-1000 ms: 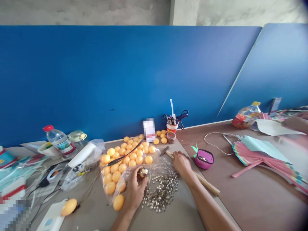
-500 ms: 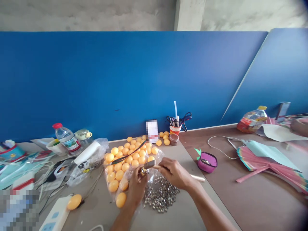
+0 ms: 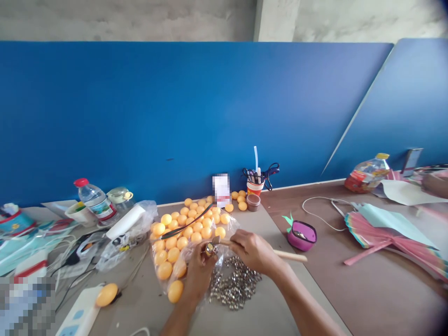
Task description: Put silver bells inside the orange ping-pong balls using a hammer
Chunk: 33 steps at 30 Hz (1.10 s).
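Observation:
My left hand (image 3: 200, 268) is closed around a small shiny gold-and-silver piece (image 3: 210, 249), holding it up between thumb and fingers. My right hand (image 3: 251, 249) grips a hammer by its pale wooden handle (image 3: 290, 255), which sticks out to the right. The small hammer head (image 3: 216, 241) is right at the piece; whether they touch I cannot tell. Below and between the hands lies a pile of small shiny metal pieces (image 3: 235, 285). Left of it, orange balls (image 3: 182, 242) fill a clear plastic bag, partly behind my left hand, with a dark strap (image 3: 187, 225) across them.
A purple pouch (image 3: 302, 235) stands right of my right hand. Behind are a cup of pens and cables (image 3: 255, 188) and a small round tub (image 3: 253, 202). Leftward lie a power strip (image 3: 79, 313), cables and a bottle (image 3: 96, 200). A pink fan (image 3: 381, 240) lies far right.
The hammer has turned in my right hand, its head shifting slightly left and down toward the piece, and more handle shows at the right. My left hand stays nearly in place.

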Available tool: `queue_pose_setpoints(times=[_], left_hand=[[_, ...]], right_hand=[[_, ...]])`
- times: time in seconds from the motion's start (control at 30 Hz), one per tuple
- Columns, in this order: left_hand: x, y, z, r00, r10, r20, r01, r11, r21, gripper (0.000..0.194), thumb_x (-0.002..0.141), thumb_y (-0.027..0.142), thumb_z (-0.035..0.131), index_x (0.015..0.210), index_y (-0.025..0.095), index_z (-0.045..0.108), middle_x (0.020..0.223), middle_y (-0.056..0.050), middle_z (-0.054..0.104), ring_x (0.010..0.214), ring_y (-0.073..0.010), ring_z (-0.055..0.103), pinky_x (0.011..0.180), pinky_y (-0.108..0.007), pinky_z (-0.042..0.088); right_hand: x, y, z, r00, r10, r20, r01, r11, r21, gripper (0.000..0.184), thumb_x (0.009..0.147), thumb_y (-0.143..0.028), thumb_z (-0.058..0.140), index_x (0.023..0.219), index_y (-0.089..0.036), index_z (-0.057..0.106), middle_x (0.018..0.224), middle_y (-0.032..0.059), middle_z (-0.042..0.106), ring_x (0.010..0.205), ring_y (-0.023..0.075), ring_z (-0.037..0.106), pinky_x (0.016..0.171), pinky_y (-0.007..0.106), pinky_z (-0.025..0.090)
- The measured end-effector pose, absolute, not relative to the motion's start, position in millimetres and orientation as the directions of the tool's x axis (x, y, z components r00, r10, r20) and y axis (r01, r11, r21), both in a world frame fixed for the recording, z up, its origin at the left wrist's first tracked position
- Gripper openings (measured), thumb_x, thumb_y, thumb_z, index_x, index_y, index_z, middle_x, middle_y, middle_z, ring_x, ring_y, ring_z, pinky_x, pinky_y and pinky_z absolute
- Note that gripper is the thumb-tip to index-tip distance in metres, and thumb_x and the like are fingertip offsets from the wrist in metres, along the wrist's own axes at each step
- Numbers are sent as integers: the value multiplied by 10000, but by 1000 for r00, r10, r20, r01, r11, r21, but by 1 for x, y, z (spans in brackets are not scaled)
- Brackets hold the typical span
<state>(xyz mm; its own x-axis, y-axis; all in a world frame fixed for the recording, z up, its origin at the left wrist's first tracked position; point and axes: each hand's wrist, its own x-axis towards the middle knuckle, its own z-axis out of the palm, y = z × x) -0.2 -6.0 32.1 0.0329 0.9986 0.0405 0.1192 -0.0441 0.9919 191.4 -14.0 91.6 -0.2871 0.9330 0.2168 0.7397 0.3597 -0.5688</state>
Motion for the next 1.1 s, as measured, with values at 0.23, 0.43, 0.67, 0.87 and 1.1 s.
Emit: queue_pose_setpoints(times=[0.23, 0.43, 0.67, 0.87, 1.1], left_hand=[[-5, -7, 25, 87, 995, 52, 154, -65, 986, 386, 755, 310, 625, 1114, 189, 554, 1047, -79, 680, 965, -245, 652, 888, -406, 507], [-8, -8, 20, 88, 988, 130, 251, -148, 957, 385, 756, 285, 631, 1131, 219, 574, 1123, -71, 664, 1019, -234, 640, 943, -408, 483], [-8, -9, 18, 113, 988, 109, 243, -134, 961, 408, 773, 310, 631, 1164, 221, 552, 1115, -72, 672, 1009, -237, 649, 932, -404, 497], [-5, -6, 11, 99, 994, 48, 215, -68, 974, 436, 714, 238, 651, 1140, 192, 573, 1144, -91, 669, 1055, -257, 634, 967, -441, 476], [-2, -5, 18, 80, 992, 98, 199, -112, 974, 374, 678, 170, 621, 1050, 212, 613, 1008, -51, 694, 937, -262, 652, 892, -445, 502]], right_hand=[[217, 9, 66, 143, 958, 249, 837, 17, -547, 154, 881, -290, 527, 926, -186, 631, 952, 55, 629, 783, 167, 608, 666, 248, 391], [235, 24, 36, 343, 937, 69, 886, -298, -355, 169, 882, -299, 516, 916, -179, 631, 1004, 83, 650, 822, 188, 625, 646, 266, 362], [237, 26, 33, 290, 951, 106, 927, -252, -276, 178, 898, -243, 497, 912, -139, 642, 959, 129, 673, 911, 232, 605, 727, 283, 378], [217, 10, 68, -34, 965, 260, 845, 166, -509, 317, 980, -262, 344, 802, -180, 593, 801, 50, 643, 690, 153, 580, 621, 240, 347], [194, -10, 87, -362, 908, 211, 774, 419, -475, 261, 946, -224, 415, 731, -180, 557, 731, 35, 616, 656, 144, 552, 603, 239, 324]])
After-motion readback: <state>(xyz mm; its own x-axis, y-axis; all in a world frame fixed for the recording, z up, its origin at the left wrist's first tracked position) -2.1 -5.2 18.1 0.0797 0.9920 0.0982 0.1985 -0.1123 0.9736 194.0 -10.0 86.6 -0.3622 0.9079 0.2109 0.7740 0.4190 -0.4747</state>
